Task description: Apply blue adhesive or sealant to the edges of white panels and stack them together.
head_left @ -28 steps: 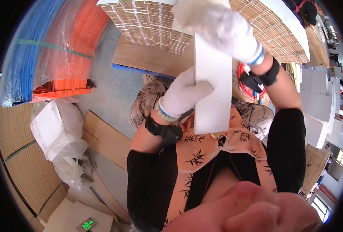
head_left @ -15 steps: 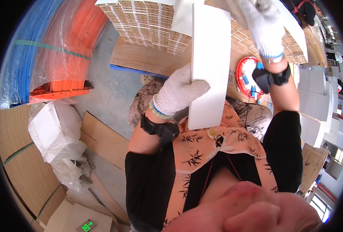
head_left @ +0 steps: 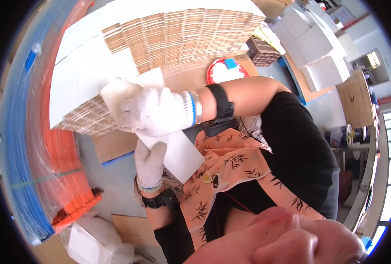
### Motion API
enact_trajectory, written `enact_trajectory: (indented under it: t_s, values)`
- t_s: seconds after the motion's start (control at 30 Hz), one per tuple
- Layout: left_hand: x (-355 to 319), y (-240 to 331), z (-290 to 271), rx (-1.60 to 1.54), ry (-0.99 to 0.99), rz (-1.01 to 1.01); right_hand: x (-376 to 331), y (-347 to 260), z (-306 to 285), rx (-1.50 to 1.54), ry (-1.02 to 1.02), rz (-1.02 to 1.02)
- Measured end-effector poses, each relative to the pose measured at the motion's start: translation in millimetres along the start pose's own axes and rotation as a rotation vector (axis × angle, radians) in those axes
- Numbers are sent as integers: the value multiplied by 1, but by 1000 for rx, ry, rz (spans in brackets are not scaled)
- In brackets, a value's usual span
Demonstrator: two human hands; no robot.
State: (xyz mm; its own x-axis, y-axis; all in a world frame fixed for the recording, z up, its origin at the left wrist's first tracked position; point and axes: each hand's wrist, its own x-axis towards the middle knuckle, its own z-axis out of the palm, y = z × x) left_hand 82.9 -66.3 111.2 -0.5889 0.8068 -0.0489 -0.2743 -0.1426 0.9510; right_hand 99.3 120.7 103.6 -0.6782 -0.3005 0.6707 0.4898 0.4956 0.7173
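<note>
A long, flat white cardboard box (head_left: 178,156) slants in front of my apron. My left hand (head_left: 149,165), in a white knitted glove, grips its left edge, with the thumb along the side. My right hand (head_left: 156,112), gloved likewise, reaches leftward over the box's far part and covers it. Its fingers are blurred by motion, so their grip does not show. Beside these fingers is a smeared cream-white shape (head_left: 120,94) that I cannot make out. Just beyond both hands rises a big stack of flat boxes (head_left: 169,37) with white tops and brown edges.
A red-rimmed round tub (head_left: 211,72) with a blue piece in it stands beside the stack. Plastic-wrapped orange (head_left: 65,154) and blue (head_left: 17,145) bundles line the left. A brown crate (head_left: 262,52) and white stacks (head_left: 308,39) are at the far right.
My view has turned, and the stack now shows further left. My right hand has come down and across to the left, over the box. The box is lower and tilted; my left hand still holds it.
</note>
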Motion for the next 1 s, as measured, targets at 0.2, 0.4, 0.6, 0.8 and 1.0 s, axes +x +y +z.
enact_trajectory:
  t_s: [0.2, 0.4, 0.6, 0.8, 1.0]
  values:
    - [5, -22, -10, 107, -98, -23, 0, 7, 46, 602, -72, -153]
    - [10, -18, -12, 65, -127, -34, 12, 32, -1, 695, 53, 16]
    - [9, -20, -11, 116, -96, -58, 2, 29, 20, 1289, -172, 271]
    - [4, -10, -7, 105, -11, -12, 5, 30, -1, 1481, -246, 251]
    - [7, -18, -14, 139, -28, -18, 8, 54, 11, 1581, -467, 411]
